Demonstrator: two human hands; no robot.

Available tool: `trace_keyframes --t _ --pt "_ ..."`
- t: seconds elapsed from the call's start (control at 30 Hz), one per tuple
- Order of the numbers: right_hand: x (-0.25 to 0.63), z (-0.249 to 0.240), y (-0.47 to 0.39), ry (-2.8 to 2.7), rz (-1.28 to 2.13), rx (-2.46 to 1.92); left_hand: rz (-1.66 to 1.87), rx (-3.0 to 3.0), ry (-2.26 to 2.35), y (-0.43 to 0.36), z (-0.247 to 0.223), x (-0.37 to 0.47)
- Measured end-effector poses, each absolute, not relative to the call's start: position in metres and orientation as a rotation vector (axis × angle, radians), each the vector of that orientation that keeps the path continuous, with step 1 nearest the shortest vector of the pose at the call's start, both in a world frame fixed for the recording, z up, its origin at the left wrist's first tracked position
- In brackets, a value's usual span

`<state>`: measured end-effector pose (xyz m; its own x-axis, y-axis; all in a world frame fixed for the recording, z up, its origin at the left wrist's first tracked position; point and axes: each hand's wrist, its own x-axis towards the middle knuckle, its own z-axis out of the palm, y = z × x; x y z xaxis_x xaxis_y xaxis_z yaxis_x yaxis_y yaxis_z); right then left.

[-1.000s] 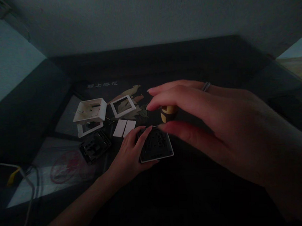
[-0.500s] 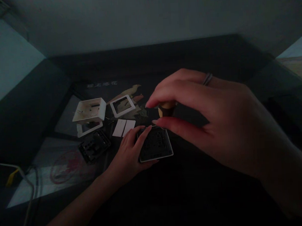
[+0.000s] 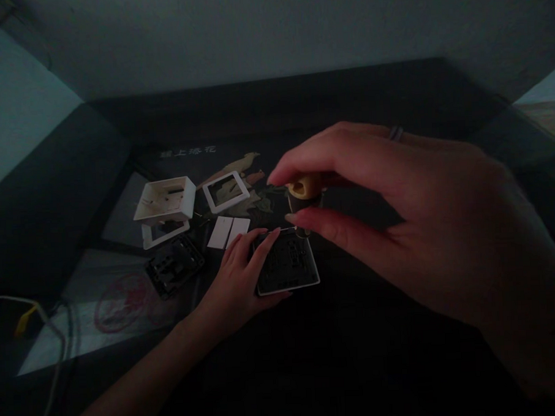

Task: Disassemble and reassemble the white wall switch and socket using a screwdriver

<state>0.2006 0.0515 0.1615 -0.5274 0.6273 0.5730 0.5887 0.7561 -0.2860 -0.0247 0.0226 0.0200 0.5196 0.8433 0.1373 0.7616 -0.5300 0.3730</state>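
Observation:
My left hand grips a wall switch panel by its left side, fingers over the top edge and thumb along the bottom. The panel has a black inside and a white rim. Above its upper right part, my right hand pinches the yellow and black handle of a screwdriver between thumb and fingers. The screwdriver stands roughly upright with the handle end toward me. Its tip is hidden below the handle. Two white switch rocker plates lie beside my left fingers.
Left of my hands lie a black switch module, a white open box partly over a white frame, and another white frame. A pale cable runs along the left edge. Behind the dark table stands a wall.
My right hand has shifted slightly right and its fingers have opened a little around the screwdriver handle, showing more of its yellow end. My left hand still holds the panel in place.

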Motion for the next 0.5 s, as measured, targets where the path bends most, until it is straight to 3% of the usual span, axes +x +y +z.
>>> trace_keyframes --t 0.13,0.33,0.5 --pt "0.1946 0.1593 0.0497 -2.147 -0.122 -1.04 0.447 2.491 1.345 0.0236 0.0202 -0.0253" --pt "0.2029 0.1638 0.0516 -2.274 0.229 -0.891 0.452 2.523 1.338 0.0235 0.0173 -0.0264" --pt "0.1982 0.1591 0.0498 -2.226 0.144 -0.94 0.451 2.527 1.326 0.0231 0.0203 -0.024"
